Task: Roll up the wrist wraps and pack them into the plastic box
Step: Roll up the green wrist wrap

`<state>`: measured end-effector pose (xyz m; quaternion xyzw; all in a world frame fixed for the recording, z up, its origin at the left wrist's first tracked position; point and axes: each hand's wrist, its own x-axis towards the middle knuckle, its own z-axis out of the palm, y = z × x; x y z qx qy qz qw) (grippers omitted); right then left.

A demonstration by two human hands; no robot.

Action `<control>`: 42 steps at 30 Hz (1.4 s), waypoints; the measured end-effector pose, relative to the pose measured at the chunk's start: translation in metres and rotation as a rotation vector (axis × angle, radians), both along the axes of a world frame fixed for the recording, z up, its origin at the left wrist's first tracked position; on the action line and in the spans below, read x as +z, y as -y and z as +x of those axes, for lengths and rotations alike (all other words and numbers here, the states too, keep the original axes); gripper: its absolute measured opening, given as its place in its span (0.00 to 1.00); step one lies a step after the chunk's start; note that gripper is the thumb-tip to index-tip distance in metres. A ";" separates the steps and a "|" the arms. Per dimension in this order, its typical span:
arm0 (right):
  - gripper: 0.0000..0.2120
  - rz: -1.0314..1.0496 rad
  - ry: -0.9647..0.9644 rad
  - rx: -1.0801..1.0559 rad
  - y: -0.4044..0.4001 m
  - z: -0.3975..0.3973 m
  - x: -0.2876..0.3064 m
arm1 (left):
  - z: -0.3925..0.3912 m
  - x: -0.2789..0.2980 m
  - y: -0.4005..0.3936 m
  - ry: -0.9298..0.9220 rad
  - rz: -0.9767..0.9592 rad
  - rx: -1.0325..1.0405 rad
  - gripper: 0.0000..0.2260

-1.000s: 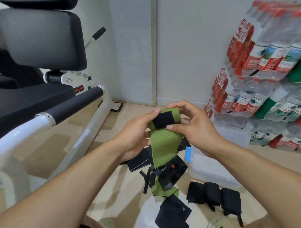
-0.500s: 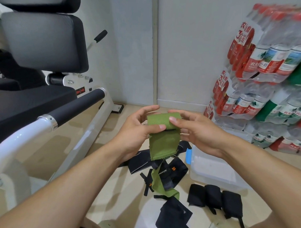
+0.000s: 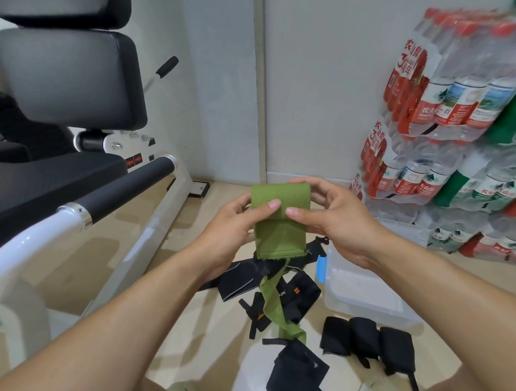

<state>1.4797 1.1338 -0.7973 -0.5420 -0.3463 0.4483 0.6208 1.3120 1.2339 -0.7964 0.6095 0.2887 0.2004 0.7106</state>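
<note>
Loose black wraps [image 3: 272, 286] and three rolled ones [image 3: 365, 342] lie beside the plastic box [image 3: 361, 295]. Above it, left hand [image 3: 235, 223] and right hand [image 3: 335, 218] pinch the part-rolled green wrap [image 3: 279, 216].

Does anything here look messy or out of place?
Yes. Loose black wrist wraps lie tangled on the floor left of the clear plastic box, unlike the three rolled black wraps lined up neatly. The green wrist wrap being rolled has a frayed lower edge.
</note>
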 end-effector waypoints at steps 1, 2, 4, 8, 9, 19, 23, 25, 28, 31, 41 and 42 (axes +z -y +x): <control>0.20 0.009 0.008 -0.002 0.000 0.000 0.000 | 0.000 0.000 0.001 -0.016 -0.002 -0.003 0.17; 0.20 0.014 0.020 -0.005 0.000 0.001 0.000 | 0.000 0.001 0.002 -0.026 -0.009 0.002 0.17; 0.21 0.022 0.046 -0.007 0.001 0.000 -0.001 | 0.000 0.002 0.004 -0.035 -0.033 0.017 0.16; 0.21 0.046 0.071 0.000 0.002 0.000 -0.001 | 0.001 0.003 0.005 -0.027 -0.058 0.033 0.15; 0.20 0.052 0.098 -0.003 0.002 0.000 -0.002 | 0.001 0.003 0.005 -0.023 -0.077 0.038 0.16; 0.20 0.018 0.258 -0.005 0.000 0.004 -0.005 | 0.001 0.004 -0.001 0.042 -0.278 0.109 0.21; 0.26 -0.060 0.142 0.119 0.004 0.009 0.000 | -0.001 0.003 -0.002 0.073 -0.238 0.131 0.19; 0.30 -0.103 0.123 0.151 0.004 0.009 0.000 | -0.001 0.003 -0.002 0.091 -0.212 0.120 0.21; 0.30 -0.170 0.063 0.228 0.004 0.008 0.000 | -0.001 0.003 -0.003 0.129 -0.188 0.108 0.25; 0.27 -0.193 0.157 0.227 0.005 0.006 0.003 | 0.000 0.002 -0.004 0.146 -0.182 0.111 0.27; 0.22 -0.112 0.103 0.171 0.005 0.006 -0.002 | 0.004 0.002 -0.006 0.121 -0.164 0.120 0.29; 0.22 -0.103 0.105 0.167 0.006 0.006 -0.003 | 0.003 0.003 -0.006 0.098 -0.160 0.112 0.28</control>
